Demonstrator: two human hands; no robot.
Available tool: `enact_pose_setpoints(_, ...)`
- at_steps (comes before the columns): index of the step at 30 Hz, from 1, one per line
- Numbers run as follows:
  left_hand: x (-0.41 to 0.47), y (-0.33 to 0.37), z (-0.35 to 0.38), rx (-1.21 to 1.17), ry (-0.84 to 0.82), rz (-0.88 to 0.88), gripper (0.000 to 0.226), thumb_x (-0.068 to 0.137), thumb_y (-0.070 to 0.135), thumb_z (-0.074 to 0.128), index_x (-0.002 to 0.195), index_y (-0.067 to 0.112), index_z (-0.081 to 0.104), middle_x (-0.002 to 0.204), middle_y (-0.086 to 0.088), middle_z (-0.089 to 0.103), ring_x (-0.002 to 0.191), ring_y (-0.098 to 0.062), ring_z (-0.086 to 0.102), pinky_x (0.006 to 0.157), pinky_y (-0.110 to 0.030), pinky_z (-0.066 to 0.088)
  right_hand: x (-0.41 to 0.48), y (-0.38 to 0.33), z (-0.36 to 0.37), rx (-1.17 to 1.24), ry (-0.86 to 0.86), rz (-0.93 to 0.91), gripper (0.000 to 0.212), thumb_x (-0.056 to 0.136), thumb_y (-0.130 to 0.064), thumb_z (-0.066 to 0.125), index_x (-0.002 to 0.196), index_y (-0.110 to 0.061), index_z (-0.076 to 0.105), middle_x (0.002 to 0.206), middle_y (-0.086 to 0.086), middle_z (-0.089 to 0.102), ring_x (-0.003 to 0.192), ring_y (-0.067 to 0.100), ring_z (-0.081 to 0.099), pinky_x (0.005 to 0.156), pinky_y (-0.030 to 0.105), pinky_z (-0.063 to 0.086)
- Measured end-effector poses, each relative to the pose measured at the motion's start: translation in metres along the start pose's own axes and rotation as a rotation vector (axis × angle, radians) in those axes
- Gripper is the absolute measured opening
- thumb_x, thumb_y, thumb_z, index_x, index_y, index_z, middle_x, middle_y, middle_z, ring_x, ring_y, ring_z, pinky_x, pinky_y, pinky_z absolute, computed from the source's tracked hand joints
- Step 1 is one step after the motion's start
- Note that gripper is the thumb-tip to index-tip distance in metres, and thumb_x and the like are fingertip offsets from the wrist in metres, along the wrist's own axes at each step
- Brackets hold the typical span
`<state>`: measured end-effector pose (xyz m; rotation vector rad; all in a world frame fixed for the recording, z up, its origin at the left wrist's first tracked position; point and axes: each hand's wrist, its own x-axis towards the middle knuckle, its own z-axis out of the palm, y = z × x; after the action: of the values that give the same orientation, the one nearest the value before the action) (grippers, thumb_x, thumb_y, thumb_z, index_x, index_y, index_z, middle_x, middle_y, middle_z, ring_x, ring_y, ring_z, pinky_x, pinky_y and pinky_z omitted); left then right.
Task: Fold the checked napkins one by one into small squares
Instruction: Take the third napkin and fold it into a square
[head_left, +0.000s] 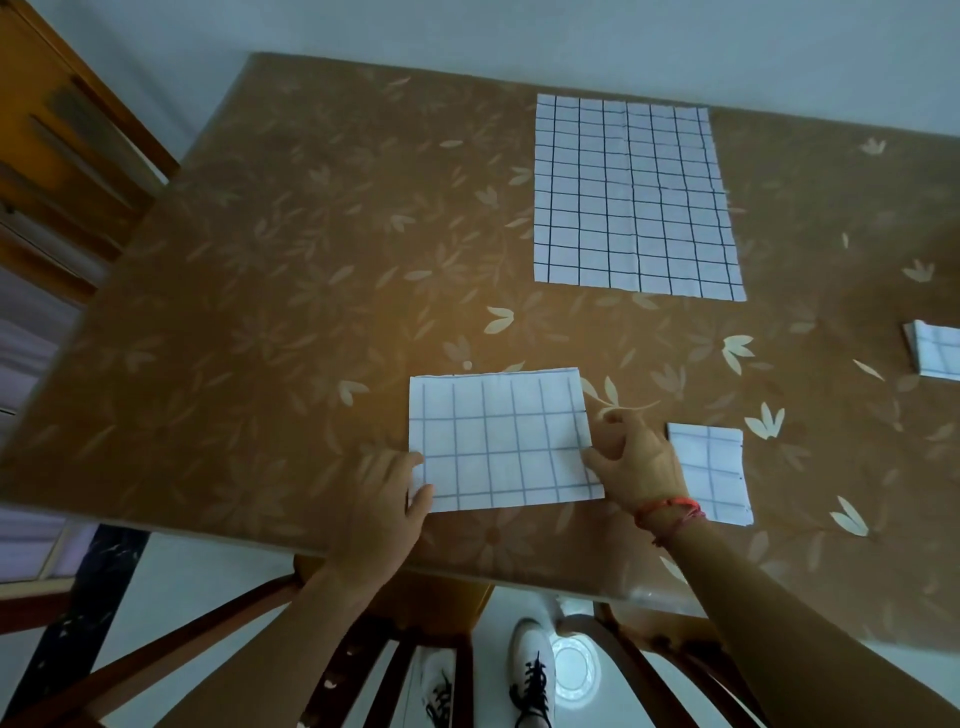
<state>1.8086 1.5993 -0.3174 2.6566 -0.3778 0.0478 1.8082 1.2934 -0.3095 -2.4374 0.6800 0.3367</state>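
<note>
Centrally, near the front edge of the desk (260, 312), lies a half-folded checked napkin (498, 441), a flat rectangle with its long sides running left to right. It appears thin, light and limp: it should crease readily under a pressing finger, yet it may slide on the glossy flowered cover of the desk or spring open along a fresh fold, so it is best taken at an edge or corner and pinned elsewhere while a flap is lifted. The left hand (384, 499) rests at the napkin's lower left corner, its grip loose and spread, with the thumb lying on the cloth and the remaining fingers on the desk beside it; it pins rather than clamps. The right hand (634, 462) meets the right edge, fingers slightly curled and apart, the fingertips (592, 457) touching that edge; whether any layer is pinched between thumb and finger cannot be told from this view. A red thread bracelet (670, 512) circles the right wrist. Just beside the right hand sits a folded small square (709, 470), and a second folded piece (935, 351) lies at the right margin, partly cut off. Farther back, well apart, an unfolded napkin (634, 197) lies open flat, a crease line down its middle.
</note>
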Motion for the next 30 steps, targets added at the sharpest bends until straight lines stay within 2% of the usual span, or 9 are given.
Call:
enact_pose_setpoints(2, -0.009, 0.013, 0.002, -0.010, -0.048, 0.154, 0.028, 0.092, 0.032, 0.052, 0.113, 0.016, 0.061, 0.111, -0.001, 0.062, 0.106, -0.017, 0.057, 0.091, -0.028, 0.048, -0.022, -0.028, -0.011, -0.077, 0.134, -0.238, 0.047, 0.081, -0.031, 0.064, 0.125, -0.021, 0.051, 0.110, 0.004, 0.054, 0.100, 0.023, 0.053, 0.080, 0.039, 0.052)
enact_pose_setpoints(5, -0.034, 0.037, 0.011, 0.015, -0.151, 0.338, 0.037, 0.090, 0.031, 0.054, 0.123, 0.014, 0.055, 0.126, -0.006, 0.057, 0.119, -0.020, 0.053, 0.097, -0.035, 0.050, -0.054, -0.033, 0.007, -0.236, 0.117, -0.465, 0.047, 0.083, -0.037, 0.053, 0.124, -0.014, 0.056, 0.120, 0.012, 0.054, 0.105, 0.027, 0.055, 0.081, 0.043, 0.054)
enact_pose_setpoints(7, -0.045, 0.046, 0.017, 0.087, -0.185, 0.390, 0.045, 0.090, 0.033, 0.053, 0.129, 0.011, 0.053, 0.136, -0.010, 0.053, 0.128, -0.024, 0.048, 0.104, -0.040, 0.045, -0.076, -0.030, 0.026, -0.331, 0.105, -0.608, 0.051, 0.084, -0.044, 0.048, 0.123, -0.012, 0.057, 0.130, 0.017, 0.054, 0.115, 0.032, 0.055, 0.087, 0.046, 0.053)
enact_pose_setpoints(10, -0.051, 0.046, 0.025, 0.218, -0.238, 0.379, 0.052, 0.093, 0.037, 0.052, 0.137, 0.008, 0.048, 0.146, -0.014, 0.044, 0.137, -0.029, 0.038, 0.110, -0.048, 0.036, -0.101, -0.030, 0.044, -0.489, 0.041, -0.838, 0.055, 0.086, -0.045, 0.055, 0.130, -0.012, 0.048, 0.141, 0.020, 0.045, 0.133, 0.037, 0.042, 0.100, 0.049, 0.047)
enact_pose_setpoints(12, -0.053, 0.043, 0.030, 0.259, -0.290, 0.353, 0.057, 0.095, 0.041, 0.051, 0.141, 0.009, 0.044, 0.151, -0.014, 0.038, 0.141, -0.030, 0.032, 0.111, -0.051, 0.033, -0.103, -0.026, 0.054, -0.530, 0.006, -0.838, 0.056, 0.090, -0.044, 0.051, 0.135, -0.012, 0.042, 0.147, 0.020, 0.038, 0.139, 0.037, 0.033, 0.103, 0.051, 0.043)
enact_pose_setpoints(15, -0.053, 0.040, 0.034, 0.288, -0.350, 0.333, 0.059, 0.098, 0.045, 0.039, 0.144, 0.009, 0.039, 0.154, -0.014, 0.032, 0.144, -0.030, 0.025, 0.111, -0.053, 0.031, -0.096, -0.025, 0.060, -0.575, -0.027, -0.776, 0.060, 0.093, -0.048, 0.045, 0.137, -0.008, 0.038, 0.149, 0.023, 0.034, 0.139, 0.039, 0.030, 0.103, 0.055, 0.041)
enact_pose_setpoints(20, -0.047, 0.041, 0.034, 0.297, -0.355, 0.312, 0.061, 0.096, 0.046, 0.039, 0.144, 0.008, 0.039, 0.154, -0.013, 0.033, 0.144, -0.029, 0.026, 0.112, -0.053, 0.030, -0.088, -0.028, 0.058, -0.617, -0.099, -0.732, 0.063, 0.098, -0.051, 0.015, 0.140, -0.010, 0.040, 0.151, 0.022, 0.031, 0.140, 0.038, 0.028, 0.103, 0.058, 0.038)
enact_pose_setpoints(25, -0.045, 0.042, 0.034, 0.292, -0.354, 0.290, 0.061, 0.097, 0.044, 0.038, 0.146, 0.007, 0.036, 0.155, -0.013, 0.031, 0.145, -0.028, 0.023, 0.114, -0.051, 0.028, -0.081, -0.029, 0.058, -0.640, -0.141, -0.729, 0.069, 0.092, -0.058, 0.024, 0.142, -0.011, 0.038, 0.152, 0.021, 0.029, 0.141, 0.038, 0.027, 0.103, 0.060, 0.036)
enact_pose_setpoints(30, -0.043, 0.042, 0.035, 0.287, -0.353, 0.242, 0.063, 0.097, 0.043, 0.040, 0.147, 0.005, 0.034, 0.156, -0.013, 0.029, 0.145, -0.028, 0.021, 0.115, -0.051, 0.026, -0.077, -0.031, 0.057, -0.628, -0.144, -0.727, 0.071, 0.093, -0.061, 0.019, 0.143, -0.014, 0.037, 0.153, 0.018, 0.028, 0.141, 0.037, 0.026, 0.105, 0.061, 0.034)
